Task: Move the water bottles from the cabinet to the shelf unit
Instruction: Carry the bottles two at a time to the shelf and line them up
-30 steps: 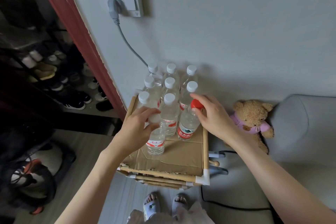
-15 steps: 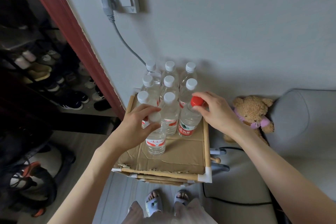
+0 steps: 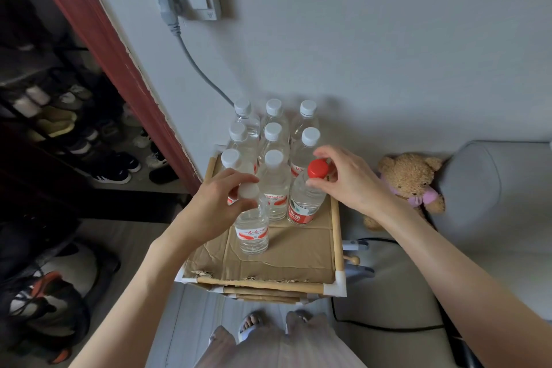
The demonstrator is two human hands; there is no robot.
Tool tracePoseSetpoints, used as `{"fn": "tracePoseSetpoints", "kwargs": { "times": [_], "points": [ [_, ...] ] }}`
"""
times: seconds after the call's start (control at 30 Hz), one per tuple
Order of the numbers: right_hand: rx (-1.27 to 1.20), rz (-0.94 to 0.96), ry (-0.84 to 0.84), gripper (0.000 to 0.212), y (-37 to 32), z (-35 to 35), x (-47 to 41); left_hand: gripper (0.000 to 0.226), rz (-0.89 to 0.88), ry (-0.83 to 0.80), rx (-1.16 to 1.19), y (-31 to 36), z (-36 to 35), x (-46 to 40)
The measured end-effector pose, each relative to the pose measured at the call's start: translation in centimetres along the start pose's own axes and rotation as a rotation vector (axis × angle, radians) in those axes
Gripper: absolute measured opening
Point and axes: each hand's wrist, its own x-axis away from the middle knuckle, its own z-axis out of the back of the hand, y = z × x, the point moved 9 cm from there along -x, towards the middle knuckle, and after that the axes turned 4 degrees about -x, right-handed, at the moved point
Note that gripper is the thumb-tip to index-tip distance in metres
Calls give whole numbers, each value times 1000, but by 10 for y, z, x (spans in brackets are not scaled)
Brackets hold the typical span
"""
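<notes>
Hidden/cut off: lower tiers of the shelf unit (image 3: 337, 236) show only as stacked edges under the top tier, below both hands. Neck of the white-cap bottle (image 3: 252, 228) is covered by left-hand fingers; its label text is too small to read. Back-row bottles overlap, so only caps and shoulders show. Person's feet in sandals, near frame bottom, are partly cut by clothing.

Around: eight more white-cap bottles (image 3: 273, 185) stand upright in three rows beyond both hands, against the wall. Cardboard sheet (image 3: 298, 254) lines the top tier, bare part nearer the person than the hands. Teddy bear (image 3: 409, 182) sits just right of the right hand, leaning on a grey cushion (image 3: 490, 188). Plug and grey cable (image 3: 197, 63) hang from a wall socket above the left hand, cable running down behind the bottles. Shoe rack (image 3: 74, 128), dim, far left of left hand, past a red door frame (image 3: 104, 48).

Hands: left hand (image 3: 221, 203) grips the white-cap bottle at its cap, fingers curled round it, bottle upright on the cardboard. Right hand (image 3: 349, 182) pinches the red cap of the red-cap bottle (image 3: 303, 206), thumb below, fingers arched over; bottle stands slightly tilted, touching its neighbours. Both forearms reach in from the bottom corners.
</notes>
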Motion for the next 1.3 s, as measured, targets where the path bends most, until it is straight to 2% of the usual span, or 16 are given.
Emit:
{"fn": "tracePoseSetpoints", "kwargs": {
  "times": [0.1, 0.17, 0.27, 0.37, 0.43, 0.53, 0.63, 0.77, 0.83, 0.9, 0.97, 1.03, 1.17, 1.3],
  "points": [
    [23, 43, -70, 44, -4, -5, 1, 34, 0, -6, 4, -1, 0, 0],
    [63, 16, -35, 35, -1, -1, -1, 34, 1, -2, 7, -1, 0, 0],
    [79, -43, 23, 40, -1, 4, -5, 35, -1, -2, 6, -2, 0, 0],
    [47, -29, -116, 52, -6, -5, -6, 37, -17, -33, 19, -4, -1, 1],
    [66, 2, -192, 47, -7, -8, -6, 42, -45, -110, 37, -3, -6, 2],
    [84, -26, -115, 33, -4, -2, -9, 45, -69, -150, 60, -4, -8, 3],
    [118, -35, -20, 35, -6, 0, -12, 43, -83, -99, 20, -3, -5, 4],
    [79, -14, -137, 50, -9, -9, -8, 37, -94, -48, -16, -2, 5, 6],
    [79, -8, -138, 42, -9, -7, -8, 37, -89, -49, -40, -3, 9, 8],
    [124, -50, -55, 33, -6, 0, -11, 38, -88, -51, -73, -5, 13, 11],
    [167, -114, 46, 39, -3, 7, -12, 37, -74, -54, -103, -8, 16, 13],
    [142, -132, 74, 45, -2, 7, -11, 35, -50, -52, -123, -8, 18, 15],
    [78, -70, -125, 49, -3, -10, -7, 29, -8, -8, -194, -5, 21, 15],
    [49, -46, -175, 43, -2, -8, -4, 38, 76, 98, -254, -15, 30, 15]
  ]
}}
